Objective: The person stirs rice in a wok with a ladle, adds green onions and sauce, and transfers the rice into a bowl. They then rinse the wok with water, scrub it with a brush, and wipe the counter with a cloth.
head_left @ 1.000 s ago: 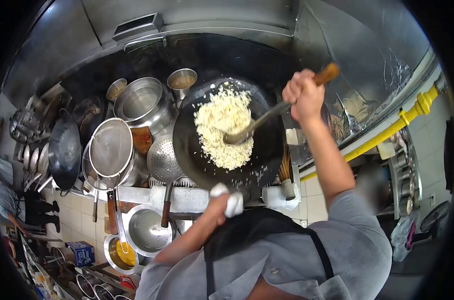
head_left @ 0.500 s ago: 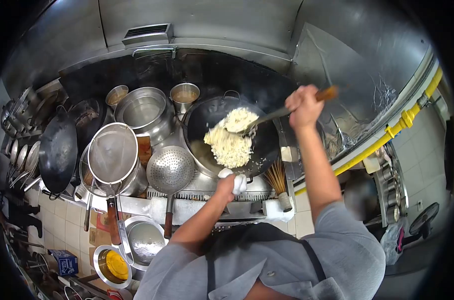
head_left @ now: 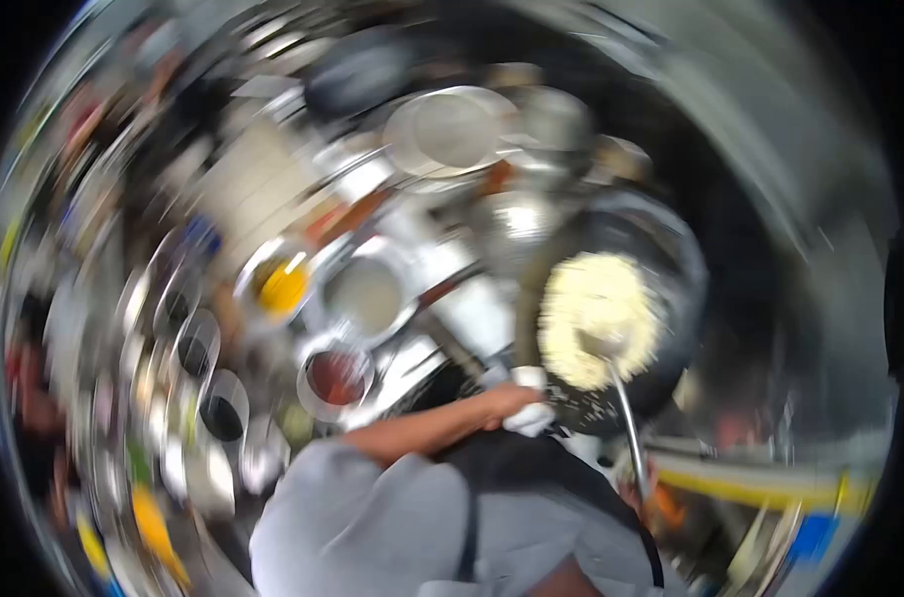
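Head view, heavily smeared by motion blur: the left hand [head_left: 505, 402] is closed around a white cloth [head_left: 528, 418], pressed against the near left rim of a dark wok [head_left: 676, 289]. The forearm runs left from it to a grey sleeve. The right hand [head_left: 634, 490] is only a blurred patch at the near end of a ladle [head_left: 623, 408], and whether it grips the handle cannot be told. The two hands are apart, left one farther, right one nearer the body. The ladle's thin shaft rises from that patch to its bowl, which sits at the near edge of a pale heap of rice [head_left: 599, 316] lying in the wok. Left of the wok stand several round metal vessels: an empty bowl [head_left: 366, 296], one with yellow contents [head_left: 282, 287] beyond it to the left, and one with dark red contents [head_left: 335, 376] nearer. A large steel pot [head_left: 452, 129] shows at the far side.
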### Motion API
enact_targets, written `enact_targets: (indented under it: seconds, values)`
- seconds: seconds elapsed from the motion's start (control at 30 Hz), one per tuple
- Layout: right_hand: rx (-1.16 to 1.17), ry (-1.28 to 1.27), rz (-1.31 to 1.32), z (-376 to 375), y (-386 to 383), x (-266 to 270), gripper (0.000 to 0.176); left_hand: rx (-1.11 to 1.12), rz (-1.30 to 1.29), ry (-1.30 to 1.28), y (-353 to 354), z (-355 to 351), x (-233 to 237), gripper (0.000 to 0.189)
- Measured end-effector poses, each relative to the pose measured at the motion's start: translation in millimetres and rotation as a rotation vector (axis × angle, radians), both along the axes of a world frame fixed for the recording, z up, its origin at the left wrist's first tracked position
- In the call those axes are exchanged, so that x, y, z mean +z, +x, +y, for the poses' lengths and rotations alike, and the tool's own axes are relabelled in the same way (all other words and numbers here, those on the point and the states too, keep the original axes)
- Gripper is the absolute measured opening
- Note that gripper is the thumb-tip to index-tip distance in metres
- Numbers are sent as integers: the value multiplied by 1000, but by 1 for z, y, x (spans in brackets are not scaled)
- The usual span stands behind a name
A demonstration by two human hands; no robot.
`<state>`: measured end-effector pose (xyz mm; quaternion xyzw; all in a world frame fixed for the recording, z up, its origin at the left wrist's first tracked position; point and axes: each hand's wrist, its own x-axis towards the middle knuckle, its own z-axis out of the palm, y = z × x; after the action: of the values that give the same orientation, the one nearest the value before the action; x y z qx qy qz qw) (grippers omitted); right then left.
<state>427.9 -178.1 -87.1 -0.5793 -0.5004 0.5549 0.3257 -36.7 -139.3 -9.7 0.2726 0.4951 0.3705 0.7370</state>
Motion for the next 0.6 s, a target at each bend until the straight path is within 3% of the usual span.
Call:
enact_targets:
  seconds: [0.03, 0.07, 0.1, 0.17, 0.27, 0.3, 0.4, 0.43, 0.47, 0.5, 0.53, 0.6]
  values:
    - [185, 87, -532, -25, -34, 53, 37, 75, 176, -3, 8, -13, 17, 33]
    - [249, 55, -632, -35, -30, 53, 36, -146, 49, 14, 16, -4, -75, 37]
    - [303, -3, -630, -34, -16, 43, 35, 11, 44, -56, -1, -26, 19, 35]
    - [396, -76, -624, -16, -6, 39, 32, 234, -136, -165, 10, -31, 28, 30]
    - [548, -92, -666, 27, -7, 40, 29, 384, -229, -112, 10, -71, 48, 27]
    - [602, -93, -686, 40, -10, 41, 28, 369, -304, -4, 5, -89, 28, 47]
    - [738, -105, -759, 87, -29, 51, 26, 750, 22, -92, -10, -193, 30, 44]
    - [777, -112, -787, 101, -37, 56, 25, 888, 107, -116, -15, -235, 12, 45]
    - [813, -119, -825, 117, -46, 63, 25, 1164, 109, -196, -18, -273, -30, 40]
    - [856, -123, -861, 132, -59, 70, 24, 1281, 403, -565, -27, -317, -72, 43]
    - [891, -129, -901, 148, -71, 77, 24, 1628, 414, -636, -25, -378, -99, 45]
    - [947, -138, -997, 179, -106, 93, 23, 1990, 632, -1052, -7, -508, -74, 41]
